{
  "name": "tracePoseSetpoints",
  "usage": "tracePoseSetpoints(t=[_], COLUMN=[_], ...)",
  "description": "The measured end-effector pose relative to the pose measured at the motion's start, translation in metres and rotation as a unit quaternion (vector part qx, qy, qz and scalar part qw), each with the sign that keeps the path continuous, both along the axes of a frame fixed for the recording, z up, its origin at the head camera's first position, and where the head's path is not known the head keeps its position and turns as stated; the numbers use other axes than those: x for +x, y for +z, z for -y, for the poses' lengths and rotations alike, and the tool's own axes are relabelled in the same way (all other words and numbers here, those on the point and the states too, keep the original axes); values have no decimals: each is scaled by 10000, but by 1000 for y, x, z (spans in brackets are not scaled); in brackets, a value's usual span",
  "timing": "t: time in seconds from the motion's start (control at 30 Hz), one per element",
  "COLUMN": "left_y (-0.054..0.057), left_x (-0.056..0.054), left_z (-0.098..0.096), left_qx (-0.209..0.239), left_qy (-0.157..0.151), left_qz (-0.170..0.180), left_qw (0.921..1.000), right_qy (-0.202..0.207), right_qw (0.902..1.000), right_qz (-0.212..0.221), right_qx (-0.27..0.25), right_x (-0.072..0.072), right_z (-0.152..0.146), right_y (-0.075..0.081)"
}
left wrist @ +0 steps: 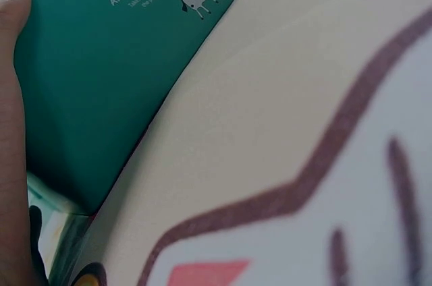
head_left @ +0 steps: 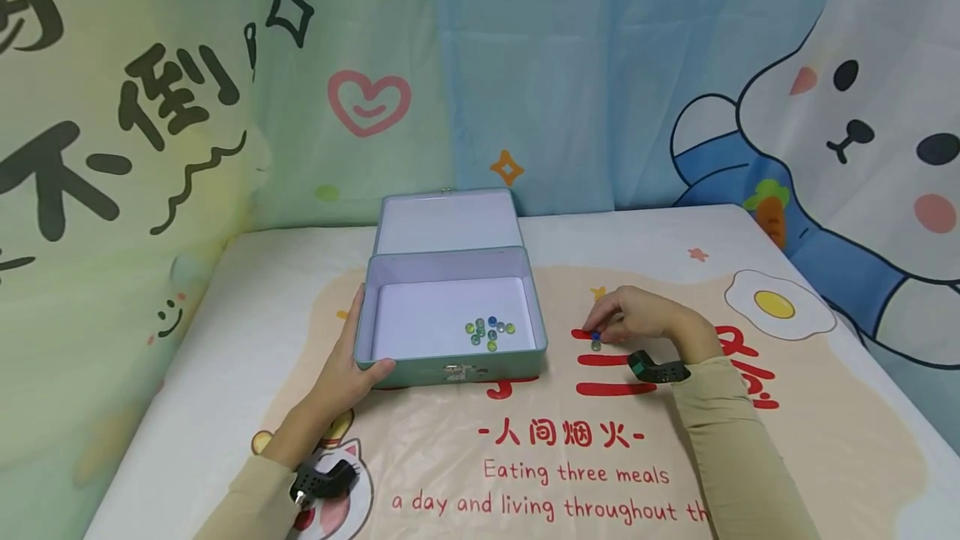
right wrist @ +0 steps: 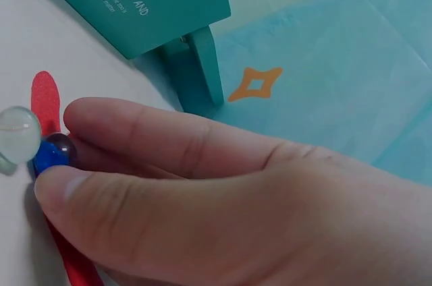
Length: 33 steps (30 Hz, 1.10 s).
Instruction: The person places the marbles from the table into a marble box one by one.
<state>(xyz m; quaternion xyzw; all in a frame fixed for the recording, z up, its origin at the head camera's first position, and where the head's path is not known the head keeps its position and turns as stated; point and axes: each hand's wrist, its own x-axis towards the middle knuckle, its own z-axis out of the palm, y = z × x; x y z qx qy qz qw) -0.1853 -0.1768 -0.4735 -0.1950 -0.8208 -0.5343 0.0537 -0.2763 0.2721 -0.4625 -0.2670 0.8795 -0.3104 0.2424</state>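
Observation:
A green tin box (head_left: 450, 370) stands with its lid (head_left: 448, 222) raised at the back. Several glass marbles (head_left: 492, 346) lie inside it, toward the right. My left hand (head_left: 351, 369) grips the box's front left corner, thumb over the front and fingers along the side wall. To the right of the box, my right hand (head_left: 637, 317) is down at the tabletop, its thumb and fingers around a blue marble (right wrist: 48, 156). A darker marble (right wrist: 64, 146) shows between thumb and forefinger. Beside the thumb tip is a clear marble (right wrist: 19, 134), outside the fingers.
A printed cloth (head_left: 577, 473) with red writing covers the table. Blue and green curtains (head_left: 525, 73) hang right behind the table, close to the raised lid. Each wrist wears a black strap, the right strap (head_left: 657, 368) lying low over the cloth.

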Motion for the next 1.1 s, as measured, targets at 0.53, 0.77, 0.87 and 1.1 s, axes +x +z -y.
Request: tracePoseSetpoints(t=[0.53,0.77,0.87,1.1], left_y=[-8,-32,-34,-33], left_x=[-4,-16,-17,-16], left_z=[2,11,12,12], left_qx=[-73,-132,-117,-178], left_qy=[30,42,29,61], left_qz=[85,-25,-48,-50], left_qw=[9999,9999,9999,9998], right_qy=[-128,-172,-243,-403], right_qw=[9996,9994,9992,9982], right_qz=[-143,-119,-120,-161], right_qx=[214,267,307,420], right_x=[1,2,2,0], right_z=[4,7,7,6], right_y=[2,3,1,0])
